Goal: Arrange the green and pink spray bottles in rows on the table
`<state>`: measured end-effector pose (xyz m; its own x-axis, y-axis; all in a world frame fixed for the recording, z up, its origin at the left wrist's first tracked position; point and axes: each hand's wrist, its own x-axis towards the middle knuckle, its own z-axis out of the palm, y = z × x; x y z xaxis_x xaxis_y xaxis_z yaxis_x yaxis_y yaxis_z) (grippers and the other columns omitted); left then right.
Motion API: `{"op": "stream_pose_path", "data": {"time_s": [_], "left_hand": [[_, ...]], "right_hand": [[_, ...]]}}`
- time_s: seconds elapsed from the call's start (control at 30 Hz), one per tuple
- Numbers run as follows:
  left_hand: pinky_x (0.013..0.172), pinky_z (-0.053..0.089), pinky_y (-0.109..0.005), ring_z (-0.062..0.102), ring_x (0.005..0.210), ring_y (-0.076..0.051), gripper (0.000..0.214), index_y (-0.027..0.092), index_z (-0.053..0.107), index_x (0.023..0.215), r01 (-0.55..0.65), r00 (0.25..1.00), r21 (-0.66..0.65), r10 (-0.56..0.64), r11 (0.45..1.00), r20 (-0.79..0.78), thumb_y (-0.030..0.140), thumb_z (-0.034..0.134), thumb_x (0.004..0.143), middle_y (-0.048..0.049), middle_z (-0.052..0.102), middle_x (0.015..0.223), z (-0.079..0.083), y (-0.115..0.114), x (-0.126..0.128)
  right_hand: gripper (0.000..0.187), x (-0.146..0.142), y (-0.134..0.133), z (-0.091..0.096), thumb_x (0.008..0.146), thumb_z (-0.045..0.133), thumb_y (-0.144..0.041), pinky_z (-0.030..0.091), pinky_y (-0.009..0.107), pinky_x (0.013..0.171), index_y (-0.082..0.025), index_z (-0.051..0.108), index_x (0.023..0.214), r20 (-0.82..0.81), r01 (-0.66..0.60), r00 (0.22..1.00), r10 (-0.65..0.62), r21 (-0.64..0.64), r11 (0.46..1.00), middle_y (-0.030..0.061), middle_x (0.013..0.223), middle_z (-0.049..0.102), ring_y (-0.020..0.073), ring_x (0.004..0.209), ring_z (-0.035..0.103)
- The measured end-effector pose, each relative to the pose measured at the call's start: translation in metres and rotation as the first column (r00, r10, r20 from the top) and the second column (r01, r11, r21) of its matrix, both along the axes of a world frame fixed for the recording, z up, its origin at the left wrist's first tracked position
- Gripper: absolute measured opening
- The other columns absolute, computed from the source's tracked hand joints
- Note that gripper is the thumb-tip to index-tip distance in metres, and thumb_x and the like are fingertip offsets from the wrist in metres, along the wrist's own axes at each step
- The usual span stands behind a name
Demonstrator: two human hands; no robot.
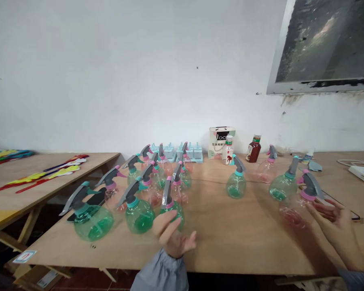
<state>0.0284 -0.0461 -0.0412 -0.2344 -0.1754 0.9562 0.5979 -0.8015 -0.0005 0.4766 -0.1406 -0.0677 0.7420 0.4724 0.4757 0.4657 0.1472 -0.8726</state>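
Observation:
My left hand [174, 238] hovers at the table's front, thumb apart from its bent fingers, holding nothing. Just behind it is a green spray bottle [178, 213] with a pink collar, partly hidden by the fingers. On the right, my right hand [336, 224] is beside a pink spray bottle [293, 210], its fingers loosely spread at the bottle's side; whether they touch it is unclear. Close by stand another green spray bottle [282, 188] with a teal collar and a second pink bottle [265, 171]. Left of centre, several more spray bottles [139, 218] are grouped together.
At the back are light-blue molds [194, 152], a paper bag [214, 143], a white-labelled bottle [228, 151] and a dark red bottle [253, 150]. A dark flat object [94, 198] lies behind the left bottles. Colourful items [48, 174] cover a separate left table.

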Motion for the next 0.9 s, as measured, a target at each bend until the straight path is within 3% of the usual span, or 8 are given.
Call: {"op": "stream_pose_path", "data": {"time_s": [0.07, 0.13, 0.3, 0.4, 0.53, 0.63, 0.7, 0.9], "left_hand": [[0.073, 0.054, -0.036, 0.063, 0.087, -0.021, 0.032, 0.023, 0.058, 0.115, 0.111, 0.985, -0.150, -0.129, 0.982, -0.116, 0.044, 0.062, 0.091, -0.0056, 0.061, 0.097, 0.002, -0.008, 0.021], [0.085, 0.056, -0.040, 0.065, 0.100, -0.024, 0.036, 0.022, 0.055, 0.122, 0.233, 0.933, -0.386, -0.317, 0.892, -0.170, 0.042, 0.060, 0.092, -0.0085, 0.064, 0.108, 0.002, -0.013, 0.045], [0.113, 0.043, -0.059, 0.047, 0.141, -0.039, 0.095, 0.020, 0.033, 0.150, 0.277, 0.616, -0.894, -0.779, 0.353, -0.117, 0.045, 0.082, 0.073, -0.0210, 0.047, 0.152, -0.009, -0.010, 0.103], [0.112, 0.042, -0.058, 0.052, 0.136, -0.038, 0.091, 0.020, 0.036, 0.149, 0.259, 0.510, -0.954, -0.860, 0.151, 0.003, 0.034, 0.082, 0.071, -0.0188, 0.053, 0.147, -0.015, -0.003, 0.117], [0.107, 0.045, -0.052, 0.060, 0.123, -0.034, 0.070, 0.024, 0.050, 0.133, 0.261, 0.501, -0.959, -0.865, 0.108, 0.039, 0.030, 0.081, 0.070, -0.0113, 0.064, 0.132, -0.017, 0.000, 0.109], [0.102, 0.047, -0.048, 0.063, 0.114, -0.031, 0.064, 0.022, 0.052, 0.125, 0.270, 0.517, -0.961, -0.851, 0.060, 0.092, 0.030, 0.082, 0.068, -0.0097, 0.067, 0.123, -0.018, 0.001, 0.097], [0.100, 0.048, -0.046, 0.063, 0.111, -0.028, 0.060, 0.021, 0.052, 0.120, 0.303, 0.542, -0.951, -0.831, 0.058, 0.123, 0.027, 0.081, 0.068, -0.0088, 0.066, 0.119, -0.018, 0.002, 0.092], [0.102, 0.045, -0.047, 0.059, 0.112, -0.029, 0.057, 0.021, 0.055, 0.118, 0.274, 0.652, -0.950, -0.754, 0.147, 0.071, 0.019, 0.078, 0.065, -0.0074, 0.062, 0.116, -0.014, 0.005, 0.084]], "right_hand": [[0.084, -0.020, -0.002, -0.002, 0.052, 0.084, -0.068, 0.058, 0.046, 0.071, -0.028, 0.053, 0.119, -0.002, -0.088, 0.996, 0.088, -0.060, 0.994, 0.0076, 0.088, 0.070, 0.0310, 0.082, 0.069], [0.079, -0.044, 0.001, -0.005, 0.058, 0.080, -0.068, 0.057, 0.044, 0.072, -0.026, 0.056, 0.121, 0.015, -0.175, 0.984, 0.178, -0.123, 0.977, 0.0041, 0.085, 0.068, 0.0278, 0.080, 0.067], [0.071, -0.113, 0.022, -0.002, 0.067, 0.078, -0.062, 0.057, 0.039, 0.072, -0.025, 0.062, 0.126, 0.087, -0.399, 0.902, 0.423, -0.207, 0.894, 0.0015, 0.080, 0.069, 0.0219, 0.073, 0.065], [0.059, -0.138, 0.032, 0.004, 0.073, 0.077, -0.057, 0.058, 0.041, 0.077, -0.028, 0.067, 0.123, 0.183, -0.537, 0.790, 0.586, -0.256, 0.804, 0.0048, 0.094, 0.073, 0.0235, 0.080, 0.067], [0.063, -0.128, 0.062, 0.016, 0.075, 0.076, -0.061, 0.057, 0.045, 0.091, -0.029, 0.064, 0.127, 0.185, -0.655, 0.705, 0.685, -0.201, 0.728, 0.0071, 0.109, 0.071, 0.0266, 0.098, 0.067], [0.068, -0.108, 0.104, 0.032, 0.074, 0.072, -0.070, 0.052, 0.048, 0.100, -0.028, 0.060, 0.126, 0.112, -0.524, 0.843, 0.526, -0.049, 0.850, 0.0106, 0.125, 0.064, 0.0284, 0.114, 0.063], [0.084, -0.102, 0.134, 0.044, 0.065, 0.076, -0.074, 0.049, 0.049, 0.106, -0.027, 0.055, 0.131, 0.082, -0.469, 0.879, 0.469, -0.024, 0.883, 0.0126, 0.140, 0.056, 0.0311, 0.127, 0.056], [0.073, -0.111, 0.179, 0.060, 0.065, 0.077, -0.074, 0.053, 0.046, 0.102, -0.025, 0.065, 0.117, 0.028, -0.652, 0.751, 0.659, -0.125, 0.748, 0.0074, 0.117, 0.072, 0.0288, 0.113, 0.065]]}}
